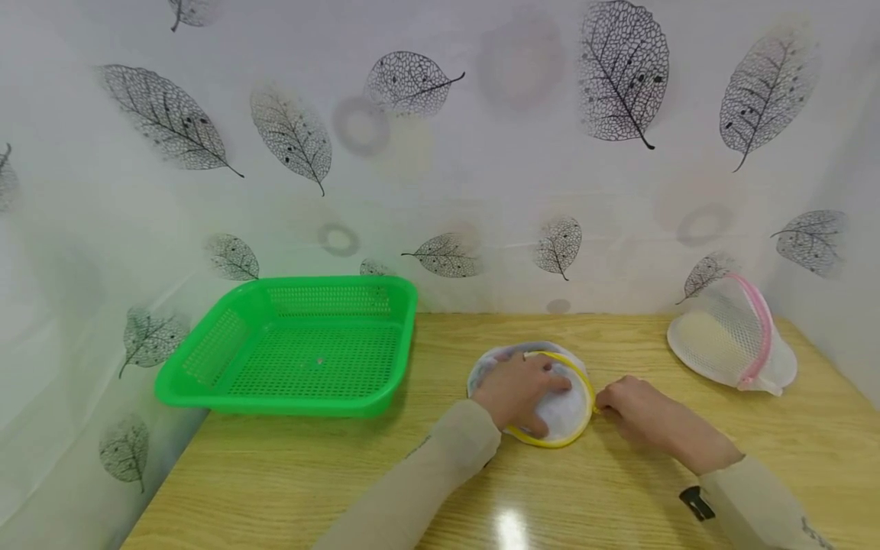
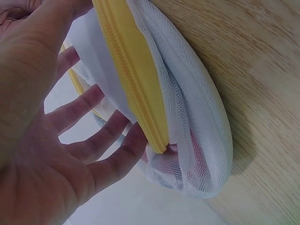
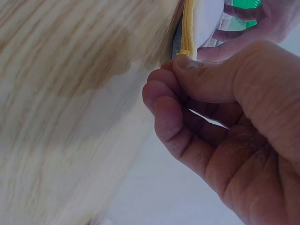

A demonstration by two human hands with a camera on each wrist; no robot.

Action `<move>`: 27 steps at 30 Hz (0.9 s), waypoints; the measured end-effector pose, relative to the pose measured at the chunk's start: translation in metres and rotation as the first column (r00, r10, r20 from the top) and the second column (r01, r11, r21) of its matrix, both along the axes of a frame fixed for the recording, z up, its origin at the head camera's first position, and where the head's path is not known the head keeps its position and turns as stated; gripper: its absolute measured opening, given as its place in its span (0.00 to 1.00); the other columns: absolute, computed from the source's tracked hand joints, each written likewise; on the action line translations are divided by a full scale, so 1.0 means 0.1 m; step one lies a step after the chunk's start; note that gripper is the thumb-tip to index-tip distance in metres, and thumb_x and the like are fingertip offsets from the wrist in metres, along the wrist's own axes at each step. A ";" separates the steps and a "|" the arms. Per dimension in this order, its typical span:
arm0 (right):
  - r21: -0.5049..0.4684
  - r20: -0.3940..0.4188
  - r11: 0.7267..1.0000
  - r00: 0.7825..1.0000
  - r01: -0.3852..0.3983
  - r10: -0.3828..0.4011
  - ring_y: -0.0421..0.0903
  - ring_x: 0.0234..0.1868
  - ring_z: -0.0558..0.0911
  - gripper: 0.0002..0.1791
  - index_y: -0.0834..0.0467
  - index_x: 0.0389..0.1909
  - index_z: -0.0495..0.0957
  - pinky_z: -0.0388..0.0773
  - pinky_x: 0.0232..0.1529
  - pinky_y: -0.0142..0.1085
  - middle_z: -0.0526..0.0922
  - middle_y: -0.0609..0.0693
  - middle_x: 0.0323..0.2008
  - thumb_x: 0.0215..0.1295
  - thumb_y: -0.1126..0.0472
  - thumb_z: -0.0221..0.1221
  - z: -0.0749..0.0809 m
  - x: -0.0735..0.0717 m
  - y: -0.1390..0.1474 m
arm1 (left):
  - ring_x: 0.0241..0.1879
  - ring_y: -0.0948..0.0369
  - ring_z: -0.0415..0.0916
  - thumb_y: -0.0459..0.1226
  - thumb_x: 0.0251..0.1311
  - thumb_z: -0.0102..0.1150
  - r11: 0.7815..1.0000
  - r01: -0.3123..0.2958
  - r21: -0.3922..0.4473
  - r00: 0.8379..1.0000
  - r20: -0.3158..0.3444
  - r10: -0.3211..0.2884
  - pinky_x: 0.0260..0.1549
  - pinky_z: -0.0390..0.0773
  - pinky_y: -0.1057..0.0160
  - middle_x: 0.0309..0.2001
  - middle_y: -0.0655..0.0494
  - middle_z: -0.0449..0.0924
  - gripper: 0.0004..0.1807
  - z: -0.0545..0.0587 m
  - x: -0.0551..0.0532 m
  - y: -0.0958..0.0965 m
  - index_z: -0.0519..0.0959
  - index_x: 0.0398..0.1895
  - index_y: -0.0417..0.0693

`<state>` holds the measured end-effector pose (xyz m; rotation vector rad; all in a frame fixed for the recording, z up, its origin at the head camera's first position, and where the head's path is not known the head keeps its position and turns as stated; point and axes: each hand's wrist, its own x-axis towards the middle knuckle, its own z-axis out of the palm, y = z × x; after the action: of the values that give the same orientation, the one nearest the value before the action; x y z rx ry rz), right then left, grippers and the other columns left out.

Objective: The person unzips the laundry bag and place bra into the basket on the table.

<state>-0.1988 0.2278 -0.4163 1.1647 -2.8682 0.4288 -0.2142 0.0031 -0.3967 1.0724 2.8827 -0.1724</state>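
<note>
A round white mesh laundry bag [image 1: 565, 405] with a yellow zipper [image 1: 586, 382] around its edge lies on the wooden table. My left hand [image 1: 516, 389] rests on the bag with its fingers spread, their tips against the fabric beside the zipper. Red and dark patches [image 2: 197, 157] show through the mesh in the left wrist view. At the bag's right edge, my right hand [image 1: 639, 412] pinches the zipper pull between thumb and forefinger; the fingertips cover most of it. The yellow zipper tape [image 3: 187, 28] runs away from that pinch in the right wrist view.
A green plastic basket [image 1: 406, 359] with perforated walls stands at the back left, a tiny speck on its floor. Another white mesh bag [image 1: 715, 344], with a pink zipper [image 1: 759, 328], sits at the back right. A leaf-patterned curtain [image 1: 481, 176] hangs behind the table [image 1: 289, 473].
</note>
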 end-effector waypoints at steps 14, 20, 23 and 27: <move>-0.009 0.018 1.000 1.000 0.000 0.000 0.31 0.22 0.58 0.22 0.52 0.15 0.68 0.59 0.24 0.27 0.62 0.35 0.18 0.57 0.77 0.61 0.02 0.03 -0.01 | 0.63 0.54 0.75 0.58 0.49 0.76 1.000 -0.005 0.010 1.000 -0.004 0.005 0.64 0.74 0.48 0.69 0.63 0.73 0.38 0.00 0.00 0.00 0.73 0.67 0.80; -0.004 0.008 1.000 1.000 -0.002 0.002 0.31 0.22 0.57 0.23 0.51 0.14 0.66 0.57 0.24 0.27 0.60 0.35 0.18 0.55 0.78 0.61 0.00 0.04 -0.01 | 0.62 0.54 0.75 0.58 0.49 0.76 1.000 0.000 0.014 1.000 -0.003 0.000 0.63 0.74 0.48 0.69 0.63 0.73 0.38 -0.01 0.01 0.00 0.73 0.67 0.80; -0.007 0.005 1.000 1.000 -0.009 0.009 0.31 0.22 0.57 0.23 0.51 0.14 0.66 0.57 0.24 0.27 0.60 0.35 0.18 0.55 0.78 0.61 0.00 0.04 0.00 | 0.62 0.54 0.75 0.57 0.49 0.76 1.000 0.000 0.022 1.000 0.001 0.000 0.63 0.74 0.47 0.69 0.62 0.73 0.38 -0.01 0.01 0.00 0.74 0.67 0.79; -0.014 0.003 1.000 1.000 -0.013 0.013 0.30 0.22 0.57 0.22 0.51 0.14 0.67 0.58 0.24 0.26 0.61 0.35 0.18 0.55 0.78 0.61 0.01 0.04 -0.01 | 0.62 0.53 0.75 0.56 0.49 0.76 1.000 0.000 0.027 1.000 0.001 0.000 0.63 0.74 0.47 0.68 0.62 0.74 0.37 -0.01 0.00 0.00 0.74 0.67 0.78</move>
<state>-0.1953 0.2270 -0.4155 1.1818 -2.8575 0.4512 -0.2138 0.0029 -0.3972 1.0764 2.8925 -0.1325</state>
